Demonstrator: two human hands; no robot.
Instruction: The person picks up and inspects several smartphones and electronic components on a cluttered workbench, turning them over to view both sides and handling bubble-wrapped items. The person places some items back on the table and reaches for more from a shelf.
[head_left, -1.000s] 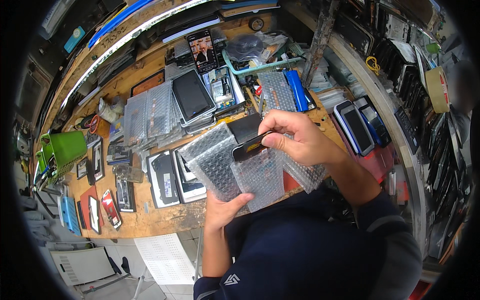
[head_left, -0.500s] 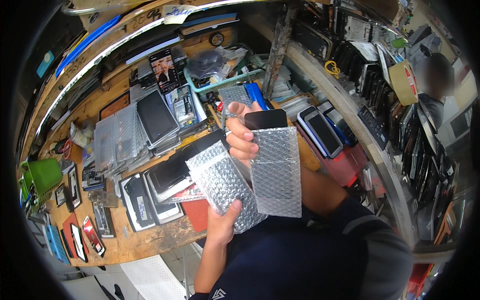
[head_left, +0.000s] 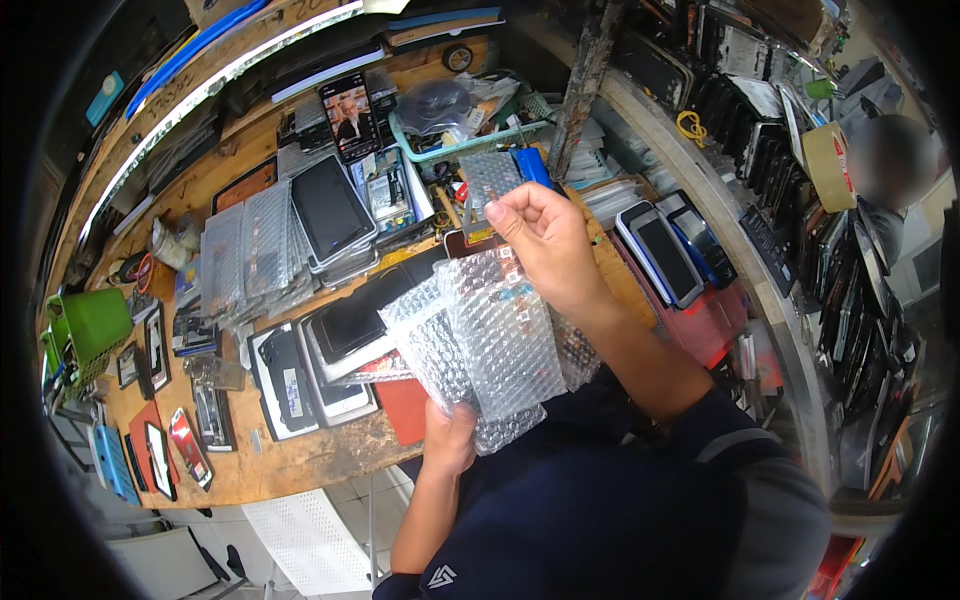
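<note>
My left hand is closed round the lower end of several silver bubble-wrap pouches, fanned out in front of my body. In front of them lies a clear bubble-wrap pouch with small white and reddish marks near its top. A dark, reddish-brown flat edge shows just above that pouch; what it belongs to is unclear. My right hand is above the pouch's upper right corner, thumb and fingers pinched together. Whatever is in that pinch, if anything, cannot be made out.
Phone screens and frames lie on the wooden bench, with stacked bubble-wrap pouches behind. A lit phone stands near a pale green basket. Shelves of upright flat devices and a tape roll are at right; a person is beyond.
My right hand has gone from gripping a pouch with a black screen sticking out to pinching above the pouches. The black screen no longer shows there. The view has shifted slightly.
</note>
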